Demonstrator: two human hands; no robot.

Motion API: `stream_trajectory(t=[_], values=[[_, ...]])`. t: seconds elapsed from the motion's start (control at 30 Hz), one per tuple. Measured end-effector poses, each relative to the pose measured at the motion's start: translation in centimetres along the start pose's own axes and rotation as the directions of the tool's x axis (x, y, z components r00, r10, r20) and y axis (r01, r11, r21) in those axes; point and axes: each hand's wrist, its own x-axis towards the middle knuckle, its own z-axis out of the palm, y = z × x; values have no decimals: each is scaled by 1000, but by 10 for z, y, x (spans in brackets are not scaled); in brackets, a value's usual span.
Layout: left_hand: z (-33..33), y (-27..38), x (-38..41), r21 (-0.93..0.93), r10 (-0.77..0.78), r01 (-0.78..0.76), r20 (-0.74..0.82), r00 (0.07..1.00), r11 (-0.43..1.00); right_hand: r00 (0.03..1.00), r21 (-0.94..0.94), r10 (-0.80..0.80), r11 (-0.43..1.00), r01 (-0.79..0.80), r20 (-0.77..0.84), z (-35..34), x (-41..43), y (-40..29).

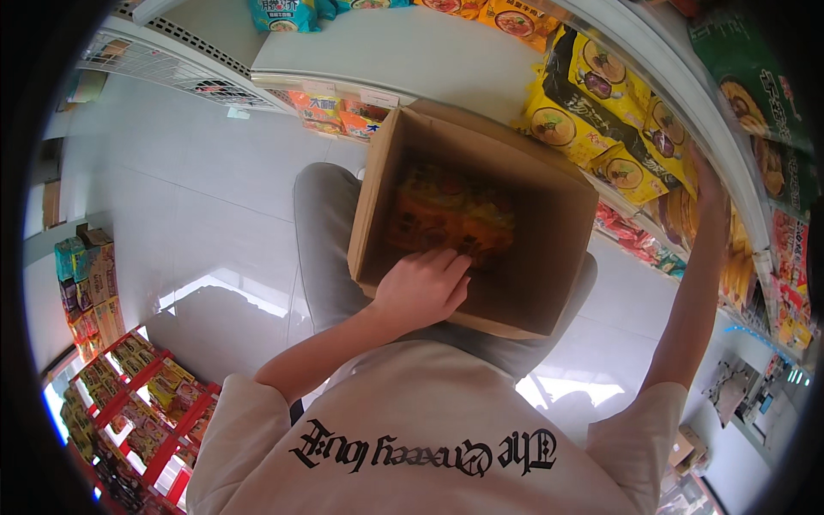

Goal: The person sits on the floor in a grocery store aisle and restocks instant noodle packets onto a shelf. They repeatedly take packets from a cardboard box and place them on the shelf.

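Observation:
An open cardboard box [560, 257] rests on my lap between my knees, its mouth towards me. Several orange and yellow noodle packets [444, 219] lie in its shadowed bottom. My left hand [425, 283] reaches over the box's near rim with bent fingers; whether they touch a packet is unclear. To the right, my right arm stretches up to the shelf. There my right hand [708, 177] lies against the end of yellow multi-pack instant noodles [605, 109], which have a black band. Its fingers are mostly hidden behind the packs and the shelf edge.
A white shelf [399, 58] spans the front, with blue noodle packs [283, 14] and orange packs [515, 22] at its back. Orange packets [335, 116] sit on a lower level. At left stand a red display rack [141, 393] and stacked goods [90, 290] on the tiled floor [212, 212].

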Motion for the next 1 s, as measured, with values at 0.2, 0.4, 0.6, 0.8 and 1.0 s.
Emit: stream_trajectory(t=[0.2, 0.4, 0.6, 0.8, 1.0], values=[[1, 3, -1, 22, -39, 39, 21, 999, 999, 986, -395, -142, 904, 164, 83, 14, 34, 27], [-2, 7, 4, 24, -64, 63, 50, 997, 998, 946, -501, -322, 814, 296, 36, 11, -2, 14], [-4, 12, 7, 32, -138, 135, 133, 981, 990, 937, 473, -264, 871, 130, 228, 11, -169, -129], [-1, 7, 9, -4, -183, 190, 243, 953, 982, 763, 473, -307, 881, 2, 569, 37, -309, -169], [13, 0, 56, 280, -125, -12, 467, 875, 960, 734, 153, -149, 986, 61, 663, 85, -390, -164]])
